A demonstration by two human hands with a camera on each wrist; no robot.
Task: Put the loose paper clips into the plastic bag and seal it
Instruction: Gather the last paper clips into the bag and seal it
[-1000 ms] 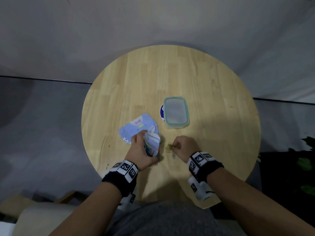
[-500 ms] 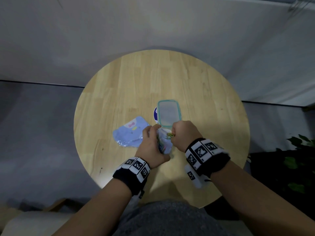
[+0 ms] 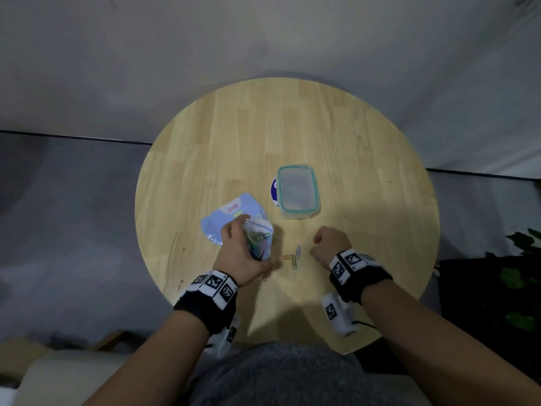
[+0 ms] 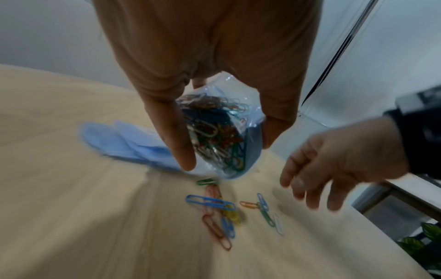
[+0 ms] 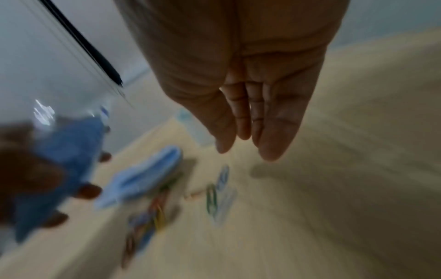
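Now the right hand (image 3: 329,244), fingers loose and empty, had left the bag (image 3: 259,240) after dropping clips in. At lower centre, the left hand (image 3: 238,253) gripped that unsealed bag; more clips (image 4: 229,209) lay on the tabletop (image 3: 366,171), so picking continued.

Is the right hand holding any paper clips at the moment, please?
No, the right hand is open and empty, its fingers spread above the paper clips lying on the table.
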